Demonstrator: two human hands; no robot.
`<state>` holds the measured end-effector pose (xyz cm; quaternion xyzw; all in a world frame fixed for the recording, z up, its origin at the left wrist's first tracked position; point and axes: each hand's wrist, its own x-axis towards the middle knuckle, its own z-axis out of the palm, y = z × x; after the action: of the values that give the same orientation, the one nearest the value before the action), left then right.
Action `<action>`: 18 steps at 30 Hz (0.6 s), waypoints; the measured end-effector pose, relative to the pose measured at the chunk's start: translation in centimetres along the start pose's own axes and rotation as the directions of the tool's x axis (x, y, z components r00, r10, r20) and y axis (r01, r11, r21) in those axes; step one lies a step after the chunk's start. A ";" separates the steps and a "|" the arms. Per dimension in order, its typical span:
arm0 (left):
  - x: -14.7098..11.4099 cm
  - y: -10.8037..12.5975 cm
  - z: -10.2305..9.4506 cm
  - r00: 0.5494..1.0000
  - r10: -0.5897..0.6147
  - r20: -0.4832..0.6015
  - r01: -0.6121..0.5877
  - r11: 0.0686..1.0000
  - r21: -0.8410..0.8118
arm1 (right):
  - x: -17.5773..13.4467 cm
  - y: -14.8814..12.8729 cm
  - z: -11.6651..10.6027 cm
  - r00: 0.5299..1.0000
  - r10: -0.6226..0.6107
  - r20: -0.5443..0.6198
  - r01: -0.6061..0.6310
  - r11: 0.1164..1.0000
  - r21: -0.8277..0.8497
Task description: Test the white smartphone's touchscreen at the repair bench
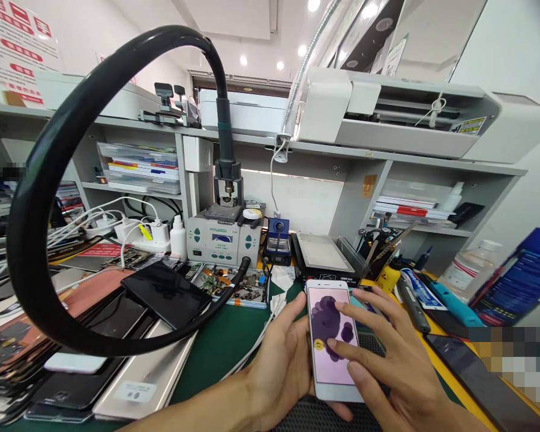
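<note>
A white smartphone (328, 369) stands tilted up at the lower middle, its screen lit pink with dark purple blobs and a small yellow spot. My left hand (281, 351) grips it from the left side and behind, the thumb along its edge and some fingers hidden at the back. Over the screen, my right hand (398, 354) has its fingers spread; several fingertips are on or just above the glass, and contact is hard to judge for each. Under both hands lies a dark textured pad (319, 417) on a green mat (211, 366).
A thick black hose (27, 180) loops across the left, joined to a hot air station (222, 243). Phones and tablets (130, 378) pile up at left. Behind are a parts tray (256, 297) and a flat plate (319, 252). Tools and a clear bottle (470, 270) stand at right.
</note>
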<state>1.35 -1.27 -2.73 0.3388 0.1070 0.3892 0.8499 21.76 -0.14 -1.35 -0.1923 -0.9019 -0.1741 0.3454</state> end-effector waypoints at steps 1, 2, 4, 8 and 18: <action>0.0 0.1 0.0 1.000 -0.002 -0.002 0.002 1.000 0.003 | -0.1 0.2 0.0 1.000 0.018 -0.012 -0.018 1.000 -0.006; 0.0 0.1 0.0 1.000 -0.004 -0.004 0.004 1.000 0.004 | -0.2 0.5 0.0 0.999 0.037 -0.026 -0.037 0.999 -0.014; 0.0 0.1 0.0 1.000 -0.006 -0.013 0.006 1.000 0.009 | -0.2 0.9 0.1 0.996 0.081 -0.048 -0.083 0.996 -0.038; 0.0 0.1 0.1 0.999 -0.009 -0.038 0.010 1.000 0.010 | 0.3 1.3 0.3 0.985 0.170 -0.027 -0.172 0.980 -0.097; 0.1 -0.2 0.1 1.000 0.005 -0.029 -0.005 1.000 0.000 | 0.6 -0.6 0.5 0.992 0.067 0.105 -0.058 0.994 -0.089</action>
<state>1.55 -1.36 -2.83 0.3334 0.1185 0.3963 0.8472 20.79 -0.29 -1.45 -0.2443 -0.9045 -0.1910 0.2928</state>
